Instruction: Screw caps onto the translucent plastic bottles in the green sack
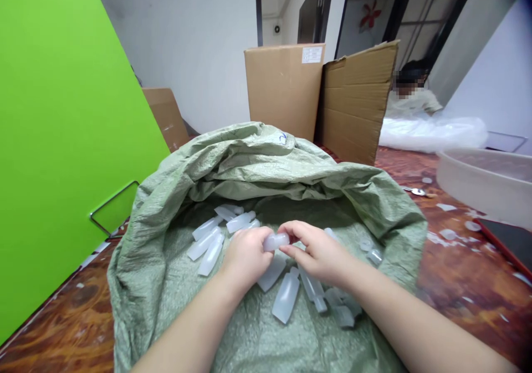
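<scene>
Above the open green woven sack (266,340), my left hand (248,253) is closed round a translucent plastic bottle (272,243). My right hand (315,249) pinches the right end of that bottle between thumb and fingers; whether a separate cap is there I cannot tell. Most of the bottle's body is hidden by the left hand. Several similar loose bottles (212,255) lie in the sack to the left of my left hand. Beneath my hands rests another bottle (286,297), and more translucent pieces (344,313) lie under my right forearm.
A green panel (62,140) stands at the left. Behind the sack are a cardboard box (282,93) and a cardboard sheet (357,104). At the right, a white tub (482,187) and a dark red-edged object (509,245) rest on the patterned floor. Another person (411,93) sits beyond.
</scene>
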A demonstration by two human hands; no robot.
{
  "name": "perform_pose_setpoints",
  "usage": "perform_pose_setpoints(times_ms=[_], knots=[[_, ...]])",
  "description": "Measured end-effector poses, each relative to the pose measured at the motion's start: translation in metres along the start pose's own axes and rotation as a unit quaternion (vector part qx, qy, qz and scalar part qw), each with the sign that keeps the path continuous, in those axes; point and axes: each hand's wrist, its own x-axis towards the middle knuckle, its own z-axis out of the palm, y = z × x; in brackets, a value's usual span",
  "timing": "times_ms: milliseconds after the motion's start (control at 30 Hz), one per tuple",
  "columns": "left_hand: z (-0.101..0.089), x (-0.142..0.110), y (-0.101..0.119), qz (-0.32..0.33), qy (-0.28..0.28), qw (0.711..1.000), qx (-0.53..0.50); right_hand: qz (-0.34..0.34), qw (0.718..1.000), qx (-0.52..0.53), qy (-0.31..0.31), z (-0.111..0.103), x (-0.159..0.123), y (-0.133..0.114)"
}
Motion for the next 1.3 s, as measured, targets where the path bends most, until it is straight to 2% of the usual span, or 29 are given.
perform_pose_setpoints(times_ms=[67,167,267,333,400,467,533,633,700,767,867,933,1033,1133,1300], knots=[[-0.002,0.001,0.001,0.002,0.003,1.000,0.028,0.013,1.000,0.010,-0.001,0.004,0.001,0.001],[-0.005,0.004,0.001,-0.021,0.019,0.995,0.095,-0.003,1.000,-0.003,0.015,0.005,0.004,0.006],[-0.007,0.007,-0.006,-0.110,0.069,0.977,0.170,0.016,0.996,-0.071,0.049,-0.004,0.005,0.015],[-0.007,0.008,-0.013,-0.177,0.114,0.949,0.234,0.032,0.992,-0.120,0.023,-0.012,0.003,0.020],[-0.005,0.008,-0.021,-0.204,0.149,0.922,0.293,0.029,0.986,-0.160,-0.039,-0.019,0.000,0.024],[-0.002,0.008,-0.025,-0.199,0.171,0.910,0.322,0.027,0.976,-0.198,-0.083,-0.021,-0.004,0.026],[0.001,0.008,-0.025,-0.184,0.193,0.908,0.323,0.029,0.967,-0.233,-0.096,-0.018,-0.006,0.029],[0.000,0.008,-0.016,-0.137,0.217,0.928,0.269,0.026,0.959,-0.264,-0.097,-0.013,-0.006,0.031],[-0.004,0.005,-0.006,-0.072,0.164,0.966,0.185,0.014,0.958,-0.269,-0.097,-0.012,-0.005,0.030],[-0.009,0.000,0.004,-0.013,0.051,0.995,0.088,0.002,0.964,-0.255,-0.078,-0.014,-0.003,0.026],[-0.012,-0.010,0.012,0.011,-0.102,0.994,0.041,0.050,0.983,-0.176,-0.026,-0.018,-0.001,0.015],[-0.012,-0.016,0.012,0.007,-0.153,0.986,0.063,0.087,0.991,-0.104,-0.011,-0.018,-0.001,0.009],[-0.008,-0.019,0.007,0.007,-0.176,0.981,0.084,0.058,0.998,-0.031,-0.017,-0.011,-0.001,0.007],[-0.004,-0.015,0.006,-0.003,-0.147,0.985,0.086,0.035,0.999,-0.005,-0.019,-0.003,0.002,0.010],[-0.001,-0.009,0.009,-0.008,-0.105,0.994,-0.015,0.069,0.997,-0.024,0.018,-0.008,0.009,0.012]])
